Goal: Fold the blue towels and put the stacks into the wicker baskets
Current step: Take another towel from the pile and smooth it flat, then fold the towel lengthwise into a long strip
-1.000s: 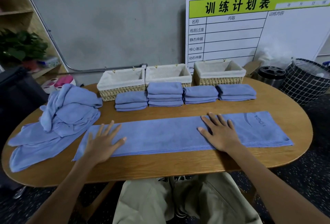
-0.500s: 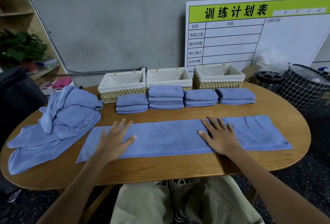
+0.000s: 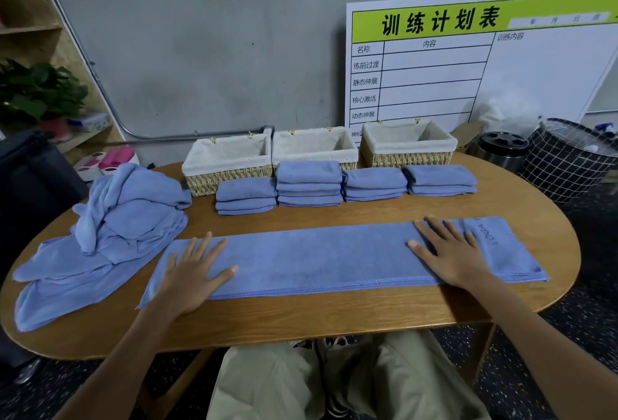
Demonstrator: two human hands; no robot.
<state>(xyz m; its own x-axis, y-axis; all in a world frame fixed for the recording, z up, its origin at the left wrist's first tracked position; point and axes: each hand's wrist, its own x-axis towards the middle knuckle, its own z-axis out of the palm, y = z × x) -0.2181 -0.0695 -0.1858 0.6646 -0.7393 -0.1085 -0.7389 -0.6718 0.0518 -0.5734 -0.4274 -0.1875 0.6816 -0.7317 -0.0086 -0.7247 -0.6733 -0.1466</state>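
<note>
Flat, fingers straight and spread, gripping nothing: left hand (image 3: 190, 272) pressed on the left end of the long folded towel (image 3: 317, 259), right hand (image 3: 448, 252) on its right part, beside stitched "YOGA". Lying lengthwise across the wooden table (image 3: 301, 316), in front of four folded stacks (image 3: 309, 187) and three wicker baskets (image 3: 314, 148). Behind, on the whiteboard (image 3: 501, 61): "训练计划表".
</note>
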